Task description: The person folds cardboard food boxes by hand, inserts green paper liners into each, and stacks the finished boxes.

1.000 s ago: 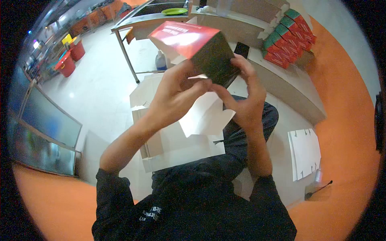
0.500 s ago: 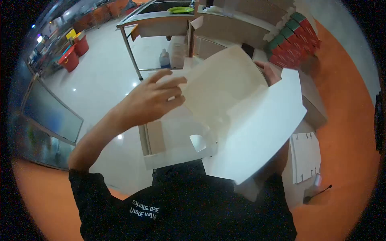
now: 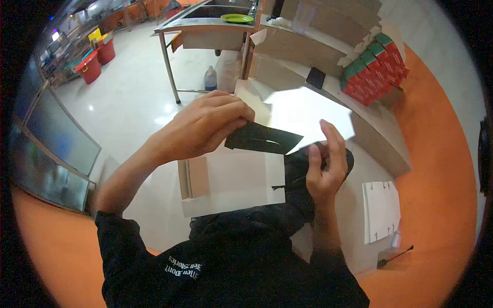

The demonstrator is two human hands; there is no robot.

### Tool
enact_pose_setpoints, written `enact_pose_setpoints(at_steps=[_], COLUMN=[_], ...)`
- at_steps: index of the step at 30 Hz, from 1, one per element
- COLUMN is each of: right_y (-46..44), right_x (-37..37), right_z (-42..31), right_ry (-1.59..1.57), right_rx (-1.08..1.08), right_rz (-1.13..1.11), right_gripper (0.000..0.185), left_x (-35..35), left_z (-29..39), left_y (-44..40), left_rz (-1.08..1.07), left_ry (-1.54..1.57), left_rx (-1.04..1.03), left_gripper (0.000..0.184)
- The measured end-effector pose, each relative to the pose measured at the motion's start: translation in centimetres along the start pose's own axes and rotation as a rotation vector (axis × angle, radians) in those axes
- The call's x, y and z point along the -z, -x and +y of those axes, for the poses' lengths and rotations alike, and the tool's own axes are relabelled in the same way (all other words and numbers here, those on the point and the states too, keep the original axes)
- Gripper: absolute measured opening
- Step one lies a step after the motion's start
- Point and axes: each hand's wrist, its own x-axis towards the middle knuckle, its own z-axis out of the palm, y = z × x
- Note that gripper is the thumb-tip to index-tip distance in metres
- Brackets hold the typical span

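A bright room with a pale, glossy floor (image 3: 128,97) surrounds you, and glass panels (image 3: 56,149) stand at the far left. Beyond them are red buckets (image 3: 89,70), then a metal-legged stand (image 3: 205,22) with a green plate (image 3: 237,19) on top.

Your left forearm runs up and inward from its black sleeve, elbow bent, wrist arched, with the back of your left hand (image 3: 205,127) turned upward. Its fingers curl downward, pressed together, pinching the left end of the card carton (image 3: 264,139) at its dark panel.

You have the carton raised over the far edge of the pale cardboard board (image 3: 239,179) across your lap, close to the board's far right corner. The long axis of the dark panel goes from left to right, its right end dipping slightly. From there the white panel (image 3: 310,114) of the carton opens away from you, toward the upper right.

Your right forearm stands nearly upright, and your right hand (image 3: 327,169) is beside the white panel's near edge, thumb and forefinger spread and pointing up; you cannot tell whether they touch it.

Farther right, red and green boxes (image 3: 375,72) sit in a row on a ledge, and white sheets (image 3: 381,211) lie stacked near the orange area (image 3: 436,169).
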Motion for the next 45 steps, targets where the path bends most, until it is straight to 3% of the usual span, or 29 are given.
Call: enact_pose_setpoints(at_steps=[3,7,8,11,13,14,16,19,20,23,27,34,37,38,40,43,45], right_y=[-0.8,-1.3,-2.1,-2.0,-2.2,-2.0,-2.1,-2.6,-2.8,-3.2,-3.0,-3.6,-3.6,-3.4,-3.0,-3.4,-3.9], right_x=[-1.0,-1.9,-2.1,-3.4,-2.7,-2.6,-2.6,-1.6,-1.7,-1.2,-1.5,-0.8,-0.6,-1.2,-1.8,-1.3,0.0], right_z=[-0.7,-1.3,-1.2,0.0,0.1,-0.3,-0.3,-0.6,-1.5,-3.2,-3.1,-3.1,-4.6,-3.9,-3.9,-2.6,-1.7], right_ry=[0.145,0.157,0.317,-0.114,-0.233,-0.423,-0.388,-0.118,-0.175,0.081,0.161,0.119,0.135,0.194,0.226,0.224,0.177], right_rx=[0.201,0.073,0.269,0.195,0.119,-0.004,-0.132,-0.012,-0.058,0.016,0.199,0.269,0.163,0.305,0.337,0.366,0.382], right_rz=[0.093,0.079,0.107,0.15,0.047,0.037,0.054,-0.081,-0.064,-0.05,0.03,-0.292,-0.392,-0.364,-0.348,-0.286,-0.265], right_gripper=[0.036,0.037,0.048,0.059,0.066,0.065,0.053,0.042,0.037,0.04,0.041,0.04,0.056,0.075,0.081,0.076,0.073], left_x=[0.6,0.5,0.5,0.2,0.4,0.5,0.5,-0.2,-0.5,-1.0,-0.9,-0.3,-0.5,-0.8,-1.0,-1.6,-0.8], left_z=[0.6,0.6,0.8,0.7,0.4,0.2,0.1,0.0,-0.1,0.4,1.7,2.0,2.4,2.4,3.2,3.2,2.7], left_y=[0.0,0.1,0.2,0.2,0.3,0.3,0.3,0.2,0.3,0.2,-0.1,-0.8,-1.2,-1.2,-1.5,-1.4,-1.7], left_rz=[-0.003,0.093,0.107,0.147,0.167,0.173,0.173,0.156,0.147,0.066,-0.01,0.035,0.124,0.15,0.114,0.144,0.23], left_ry=[0.16,0.255,0.274,0.283,0.303,0.328,0.369,0.405,0.411,0.349,0.333,0.201,0.204,0.205,0.188,0.119,0.078], left_rx=[0.182,0.143,0.152,0.172,0.197,0.213,0.257,0.303,0.297,0.324,0.343,0.123,0.084,0.092,0.147,0.113,0.007], left_gripper=[0.011,0.013,0.013,0.012,0.011,0.011,0.012,0.014,0.015,0.015,0.014,0.017,0.017,0.017,0.017,0.03,0.048])
